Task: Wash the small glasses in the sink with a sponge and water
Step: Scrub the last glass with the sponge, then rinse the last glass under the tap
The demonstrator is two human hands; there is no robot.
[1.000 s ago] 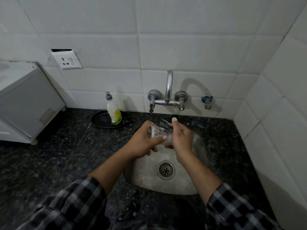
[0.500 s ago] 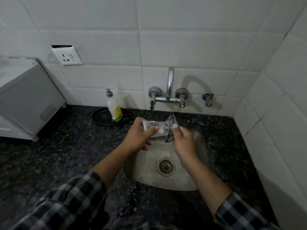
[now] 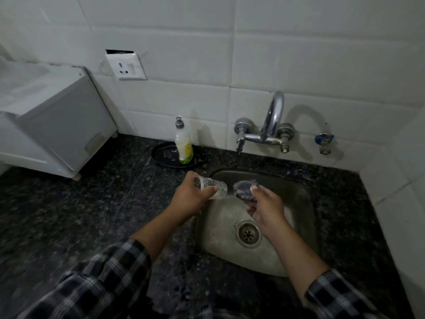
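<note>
My left hand [image 3: 189, 199] grips a small clear glass [image 3: 215, 186], held on its side over the left rim of the steel sink [image 3: 299, 203]. My right hand [image 3: 266, 209] pinches a dark scrubbing sponge [image 3: 245, 188] just right of the glass, a small gap between them. Both hands hover above the basin, with the drain [image 3: 248, 233] below my right wrist. The tap [image 3: 264, 132] is mounted on the tiled wall behind; I see no clear stream of water.
A dish soap bottle [image 3: 183, 141] stands on a black dish [image 3: 165, 156] left of the tap. A white appliance [image 3: 53, 118] sits on the dark granite counter [image 3: 80, 215] at far left. A wall socket [image 3: 126, 66] and a small blue valve [image 3: 323, 143] are on the tiles.
The sponge has come away from the glass. My left hand shifted left with the glass, and my view has turned so the sink sits further right.
</note>
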